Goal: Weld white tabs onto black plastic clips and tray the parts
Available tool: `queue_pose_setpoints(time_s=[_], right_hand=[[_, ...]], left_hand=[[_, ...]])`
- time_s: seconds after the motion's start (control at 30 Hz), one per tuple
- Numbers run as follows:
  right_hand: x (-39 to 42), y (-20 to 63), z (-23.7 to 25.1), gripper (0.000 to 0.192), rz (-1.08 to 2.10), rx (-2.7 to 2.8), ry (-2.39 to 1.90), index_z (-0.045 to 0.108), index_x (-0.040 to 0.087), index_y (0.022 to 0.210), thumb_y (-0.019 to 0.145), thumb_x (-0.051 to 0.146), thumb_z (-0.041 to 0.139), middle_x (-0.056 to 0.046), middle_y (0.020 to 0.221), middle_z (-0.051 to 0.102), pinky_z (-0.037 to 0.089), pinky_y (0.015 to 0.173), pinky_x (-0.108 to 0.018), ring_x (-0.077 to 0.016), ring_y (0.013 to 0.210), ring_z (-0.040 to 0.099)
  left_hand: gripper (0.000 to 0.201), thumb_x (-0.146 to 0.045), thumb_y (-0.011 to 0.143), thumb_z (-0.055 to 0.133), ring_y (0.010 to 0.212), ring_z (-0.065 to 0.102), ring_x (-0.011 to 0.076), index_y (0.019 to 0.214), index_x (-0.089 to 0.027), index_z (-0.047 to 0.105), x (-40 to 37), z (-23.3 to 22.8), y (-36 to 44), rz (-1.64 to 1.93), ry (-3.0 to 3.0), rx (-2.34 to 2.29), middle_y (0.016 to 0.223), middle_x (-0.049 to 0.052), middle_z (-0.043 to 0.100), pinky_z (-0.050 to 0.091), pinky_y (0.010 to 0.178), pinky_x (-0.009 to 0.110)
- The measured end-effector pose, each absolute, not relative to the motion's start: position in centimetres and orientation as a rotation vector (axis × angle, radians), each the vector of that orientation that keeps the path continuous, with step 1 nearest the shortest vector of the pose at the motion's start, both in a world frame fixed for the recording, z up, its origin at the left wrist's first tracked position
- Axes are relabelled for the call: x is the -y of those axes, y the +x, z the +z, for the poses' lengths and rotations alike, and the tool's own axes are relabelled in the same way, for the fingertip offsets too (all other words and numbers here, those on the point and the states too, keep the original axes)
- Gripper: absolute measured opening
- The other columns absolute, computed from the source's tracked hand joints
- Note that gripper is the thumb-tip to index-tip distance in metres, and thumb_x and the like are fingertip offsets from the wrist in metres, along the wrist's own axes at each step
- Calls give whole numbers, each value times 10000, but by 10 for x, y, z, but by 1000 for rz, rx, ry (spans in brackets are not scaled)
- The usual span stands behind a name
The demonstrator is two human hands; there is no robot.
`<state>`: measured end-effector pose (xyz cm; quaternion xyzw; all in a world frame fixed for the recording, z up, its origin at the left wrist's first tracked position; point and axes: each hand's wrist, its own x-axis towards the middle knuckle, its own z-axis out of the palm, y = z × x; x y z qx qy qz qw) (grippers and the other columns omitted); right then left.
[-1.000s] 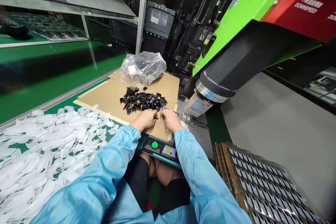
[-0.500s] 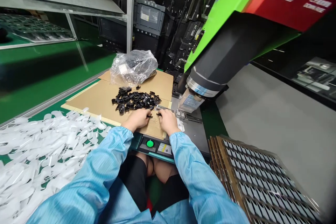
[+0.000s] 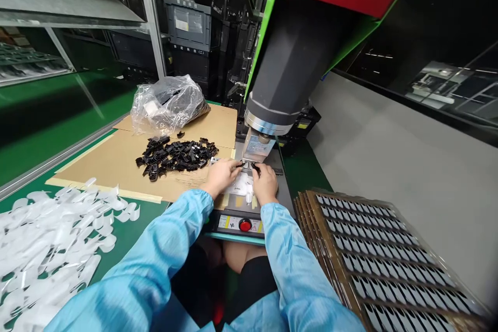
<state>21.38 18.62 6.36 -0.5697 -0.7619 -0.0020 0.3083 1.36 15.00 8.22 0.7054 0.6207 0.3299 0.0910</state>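
My left hand [image 3: 220, 176] and my right hand [image 3: 265, 182] sit side by side on the machine's base plate [image 3: 287, 194], fingertips pointing away from me and meeting just under the metal press head [image 3: 257, 148]. Both grips are pinched nearly together around something small and dark right below that head; it is too small for me to tell its shape, or to tell whether each grip truly clamps it or only steadies it. The press head hangs directly above my fingertips, close to them but apart.

Between my two hands, just nearer to me than the fingertips, lies a small white film piece [image 3: 241, 184] on the plate. To the left of my left hand a pile of small black parts [image 3: 175, 153] is spread on cardboard [image 3: 112, 163], with a crumpled plastic bag [image 3: 168, 104] beyond it. Nearer to me than both hands sits a red button [image 3: 245, 225] on the machine's front edge. To the right of my right hand stands a stack of trays [image 3: 381, 259]. Far to my left, white film pieces [image 3: 50, 238] lie scattered on the green desk [image 3: 128, 233].
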Motion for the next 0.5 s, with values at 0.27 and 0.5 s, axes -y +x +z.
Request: queue_pose_setpoints(time_s=[0.27,0.5], right_hand=[[-181,203,66,310,-197,2201,-1548,657,242,1381,1092,326,583,-117,1220,605,396,976,-403,-305,1145,489],[-179,213,71,377,-14,2157,-1496,630,221,1409,1034,261,630,-122,1304,581,419,1071,-402,-302,1216,494]], left_hand=[[312,-380,1069,542,1121,653,254,1256,-239,746,-171,76,42,761,2296,-1927,1213,97,681,515,928,353],[456,-397,1032,594,1227,630,292,1426,-173,654,-163,82,31,745,2283,-1851,1335,136,648,505,1080,391]])
